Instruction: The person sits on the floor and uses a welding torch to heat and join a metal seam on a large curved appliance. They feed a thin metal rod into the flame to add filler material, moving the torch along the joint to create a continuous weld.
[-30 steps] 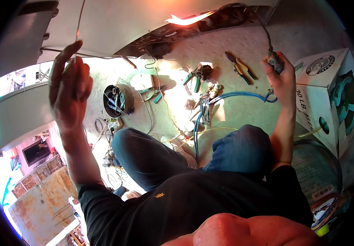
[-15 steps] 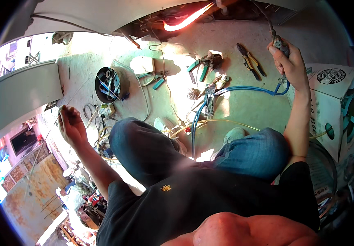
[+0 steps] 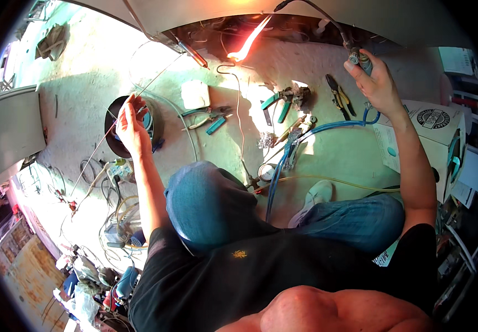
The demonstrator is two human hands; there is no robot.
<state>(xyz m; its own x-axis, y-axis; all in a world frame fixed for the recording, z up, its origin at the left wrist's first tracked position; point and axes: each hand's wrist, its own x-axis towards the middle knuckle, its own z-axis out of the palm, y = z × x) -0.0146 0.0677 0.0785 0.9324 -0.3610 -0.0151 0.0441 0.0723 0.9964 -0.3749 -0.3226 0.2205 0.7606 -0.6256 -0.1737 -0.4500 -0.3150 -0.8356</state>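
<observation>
My right hand (image 3: 380, 83) grips the handle of a gas torch (image 3: 355, 52), and blue hoses (image 3: 333, 119) trail from it. The torch's dark bent neck reaches up across the edge of a pale cabinet panel (image 3: 211, 11). A bright orange flame (image 3: 250, 41) slants down and left from near its tip. A thin straight rod (image 3: 160, 75) is pinched in my left hand (image 3: 133, 130), over a round dark tub (image 3: 114, 145) of small tools. The rod's upper end points toward a reddish tube (image 3: 194, 54) at the cabinet's lower edge.
Green-handled pliers (image 3: 285, 105), yellow-and-black pliers (image 3: 338, 98) and a white block (image 3: 195, 95) lie on the floor. A pressure gauge (image 3: 266, 171) sits by my knees, with a yellow hose (image 3: 327, 180) crossing nearby. On the right stands a printed cardboard box (image 3: 424, 124); cables clutter the left.
My left hand has moved right and up with the rod, from beside the tub to over it. The torch has shifted slightly left, and the whole view has turned.
</observation>
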